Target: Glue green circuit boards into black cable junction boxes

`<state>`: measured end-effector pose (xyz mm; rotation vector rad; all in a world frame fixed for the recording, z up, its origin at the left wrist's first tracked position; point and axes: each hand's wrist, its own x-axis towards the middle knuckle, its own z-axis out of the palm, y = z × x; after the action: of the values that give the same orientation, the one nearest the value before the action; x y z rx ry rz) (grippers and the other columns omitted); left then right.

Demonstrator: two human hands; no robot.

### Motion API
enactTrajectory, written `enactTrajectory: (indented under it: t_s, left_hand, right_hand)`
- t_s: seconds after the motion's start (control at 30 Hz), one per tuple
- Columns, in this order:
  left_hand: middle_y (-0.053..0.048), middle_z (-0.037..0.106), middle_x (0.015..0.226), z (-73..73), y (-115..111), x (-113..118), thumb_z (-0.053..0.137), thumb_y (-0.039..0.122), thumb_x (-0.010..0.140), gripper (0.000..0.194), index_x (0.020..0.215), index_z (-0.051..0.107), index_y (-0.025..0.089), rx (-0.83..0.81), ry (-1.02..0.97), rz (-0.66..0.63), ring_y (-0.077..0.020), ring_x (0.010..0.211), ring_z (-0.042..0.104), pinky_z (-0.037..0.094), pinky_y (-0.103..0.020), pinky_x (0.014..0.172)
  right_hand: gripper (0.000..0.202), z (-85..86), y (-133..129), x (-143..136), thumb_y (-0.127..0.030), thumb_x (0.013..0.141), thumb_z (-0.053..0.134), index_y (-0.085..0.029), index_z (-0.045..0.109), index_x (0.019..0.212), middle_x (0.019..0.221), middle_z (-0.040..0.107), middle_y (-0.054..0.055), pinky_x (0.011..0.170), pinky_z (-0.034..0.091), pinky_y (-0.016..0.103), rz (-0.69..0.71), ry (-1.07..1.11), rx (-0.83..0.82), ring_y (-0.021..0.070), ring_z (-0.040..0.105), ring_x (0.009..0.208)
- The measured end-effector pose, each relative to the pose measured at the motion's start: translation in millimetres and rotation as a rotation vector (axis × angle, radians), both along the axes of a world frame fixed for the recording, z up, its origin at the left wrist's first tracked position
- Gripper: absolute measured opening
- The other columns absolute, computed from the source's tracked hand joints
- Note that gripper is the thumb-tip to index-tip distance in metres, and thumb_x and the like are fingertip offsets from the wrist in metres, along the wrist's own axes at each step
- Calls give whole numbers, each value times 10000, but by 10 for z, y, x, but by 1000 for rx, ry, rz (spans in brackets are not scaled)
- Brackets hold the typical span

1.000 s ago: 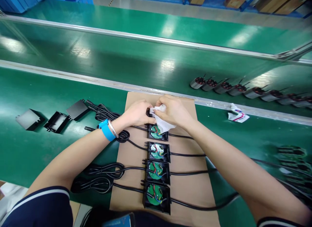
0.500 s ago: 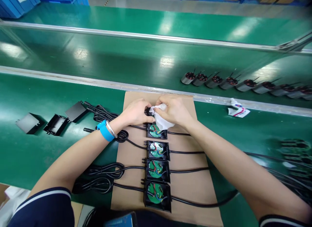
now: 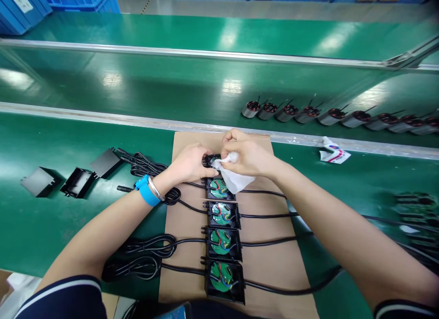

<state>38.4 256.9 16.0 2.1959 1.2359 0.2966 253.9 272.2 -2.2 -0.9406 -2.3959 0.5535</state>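
On cardboard [image 3: 192, 227], left hand [image 3: 188, 162] grips a black box [image 3: 211, 161]; right hand [image 3: 248, 152] pinches a white wipe [image 3: 233, 179].

Glossy green belt [image 3: 68, 227] — matt cardboard [image 3: 267, 264]

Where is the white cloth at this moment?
In the head view, the white cloth is pinched in the right hand, at the far end of the cardboard sheet, draping over the farthest black box.
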Motion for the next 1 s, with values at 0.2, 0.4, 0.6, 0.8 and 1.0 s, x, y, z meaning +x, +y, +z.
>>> enactTrajectory:
  t_s: [0.2,0.4,0.6,0.8,1.0]
  left_hand:
    - [-59,639,872,-3,15,-8,773,394,744,345,971,702,143,-4,-12,-25,-254,900,597,462,-353,792]
    - [-85,648,934,26,14,5,780,387,751,389,1015,702,112,17,23,-41,-250,913,588,455,-349,796]
    - [-79,641,934,48,25,14,803,368,725,451,1079,708,105,-4,26,-37,-233,894,592,461,-336,798]
    - [-84,677,940,64,11,24,783,379,718,467,1100,711,121,-41,23,0,-241,892,610,477,-341,772]
    - [-98,706,1063,79,28,-24,770,419,757,483,1145,685,143,-104,-6,-13,-240,952,648,503,-361,846]
  right_hand:
    - [93,17,47,-85,-263,749,676,-192,617,753,881,512,55,775,470,358,-194,-37,-105,220,552,861]
    - [78,32,50,-137,-250,713,667,-188,623,729,806,512,35,688,420,323,-268,-96,-155,187,529,738]
    - [66,37,30,-226,-200,691,677,-181,614,693,806,501,47,692,427,330,-298,-120,-100,190,514,742]
    - [106,211,-144,-140,-139,697,660,-191,576,660,913,504,85,713,483,367,-315,-138,4,208,525,781]
    - [101,623,-793,163,-219,770,659,-214,590,697,844,531,52,675,491,338,-213,13,54,186,566,766]
